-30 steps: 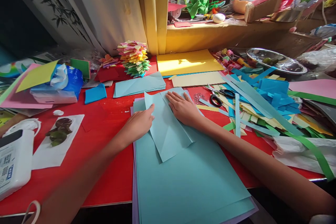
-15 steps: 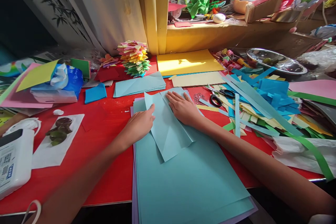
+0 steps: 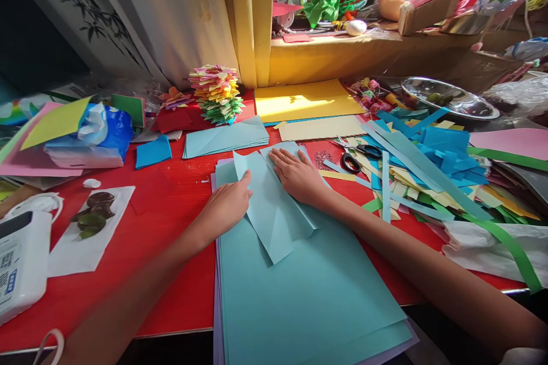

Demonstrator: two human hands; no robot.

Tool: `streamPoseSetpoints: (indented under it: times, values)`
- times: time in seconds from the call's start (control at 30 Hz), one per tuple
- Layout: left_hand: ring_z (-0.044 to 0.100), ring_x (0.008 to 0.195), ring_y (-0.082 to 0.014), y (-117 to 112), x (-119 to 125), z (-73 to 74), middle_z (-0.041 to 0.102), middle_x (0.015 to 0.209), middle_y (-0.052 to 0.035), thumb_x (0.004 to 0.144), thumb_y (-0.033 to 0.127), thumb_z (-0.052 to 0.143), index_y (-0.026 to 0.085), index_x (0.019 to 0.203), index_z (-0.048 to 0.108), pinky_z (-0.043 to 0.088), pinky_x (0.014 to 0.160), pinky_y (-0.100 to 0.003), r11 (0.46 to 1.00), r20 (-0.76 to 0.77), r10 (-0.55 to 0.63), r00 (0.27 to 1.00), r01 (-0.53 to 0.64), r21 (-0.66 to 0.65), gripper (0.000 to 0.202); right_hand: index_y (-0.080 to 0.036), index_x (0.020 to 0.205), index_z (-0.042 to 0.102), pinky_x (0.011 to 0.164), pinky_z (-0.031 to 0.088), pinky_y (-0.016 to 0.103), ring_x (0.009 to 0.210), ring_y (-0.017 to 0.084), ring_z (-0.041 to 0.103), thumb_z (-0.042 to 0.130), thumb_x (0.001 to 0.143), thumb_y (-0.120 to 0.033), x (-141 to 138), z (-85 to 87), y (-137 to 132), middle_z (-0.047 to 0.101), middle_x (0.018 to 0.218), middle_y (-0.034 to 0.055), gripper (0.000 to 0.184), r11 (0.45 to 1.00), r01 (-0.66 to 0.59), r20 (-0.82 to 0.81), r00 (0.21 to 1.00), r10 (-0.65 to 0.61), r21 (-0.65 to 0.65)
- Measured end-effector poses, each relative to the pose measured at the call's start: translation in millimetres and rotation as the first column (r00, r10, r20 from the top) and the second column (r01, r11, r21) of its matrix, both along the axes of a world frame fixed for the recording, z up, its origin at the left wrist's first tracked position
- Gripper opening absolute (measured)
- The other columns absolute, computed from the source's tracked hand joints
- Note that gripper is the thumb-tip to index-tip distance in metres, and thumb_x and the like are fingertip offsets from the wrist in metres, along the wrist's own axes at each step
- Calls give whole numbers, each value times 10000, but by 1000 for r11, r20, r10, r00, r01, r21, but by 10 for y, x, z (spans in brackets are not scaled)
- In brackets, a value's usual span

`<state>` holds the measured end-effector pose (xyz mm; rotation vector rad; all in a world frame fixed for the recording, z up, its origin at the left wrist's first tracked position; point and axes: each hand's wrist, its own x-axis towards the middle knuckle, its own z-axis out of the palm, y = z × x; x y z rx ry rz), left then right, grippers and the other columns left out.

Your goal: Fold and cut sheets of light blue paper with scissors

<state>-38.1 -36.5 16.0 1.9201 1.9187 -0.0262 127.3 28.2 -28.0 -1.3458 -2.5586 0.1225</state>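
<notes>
A creased light blue sheet of paper (image 3: pixel 276 228) lies at a slant on a stack of larger light blue sheets (image 3: pixel 308 296), its left edge raised a little. At that edge is my left hand (image 3: pixel 226 205), closed on the paper with the index finger extended and the other fingers curled; the thumb is hard to make out. My right hand (image 3: pixel 295 177) rests flat and open on the upper right part of the same sheet, fingers together and pointing up and left. Lilac paper (image 3: pixel 217 308) shows under the stack.
Black-handled scissors (image 3: pixel 351 162) and a heap of cut paper strips (image 3: pixel 428 177) lie to the right. Behind are folded light blue sheets (image 3: pixel 226 137), yellow paper (image 3: pixel 308 100) and a folded-paper tower (image 3: pixel 216 94). A tissue pack (image 3: pixel 103 131) and a white device (image 3: pixel 21 262) stand left.
The whole view has shifted very slightly. Both hands keep the same places on the creased sheet.
</notes>
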Motion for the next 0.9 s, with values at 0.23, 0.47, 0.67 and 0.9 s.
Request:
streamPoseSetpoints:
  times: [0.23,0.47,0.67,0.9]
  values:
    - [583,791,-227,58,-74,-18,642,890,-85,856,337,303,229,1376,266,380,575,-263,1000,33,17,999,-17,9,533,-131,1357,311,1072,160,436,1316,174,231,165,917,-273,49,21,22,303,1411,50,485,999,-35,-47,998,33,-30]
    - [572,842,-228,147,-150,16,631,888,-56,852,341,299,269,1319,354,404,654,-285,983,97,56,994,-72,170,475,-119,1356,315,1080,166,419,1313,182,239,196,914,-292,77,12,-47,308,1410,48,490,997,-72,-23,997,72,-20]
    - [577,884,-243,102,-140,72,624,989,-64,816,370,363,284,1366,249,414,711,-309,999,115,29,993,-26,-26,568,-119,1367,290,1077,166,422,1318,172,225,154,916,-264,29,32,-110,286,1419,58,493,1000,-6,19,1000,6,-1]
    - [588,763,-212,89,-119,106,626,955,-72,816,377,350,241,1392,208,410,661,-286,994,144,61,988,-47,-99,608,-130,1368,287,1074,146,438,1320,175,220,146,917,-262,32,25,-102,284,1420,48,491,1000,11,21,1000,-11,2]
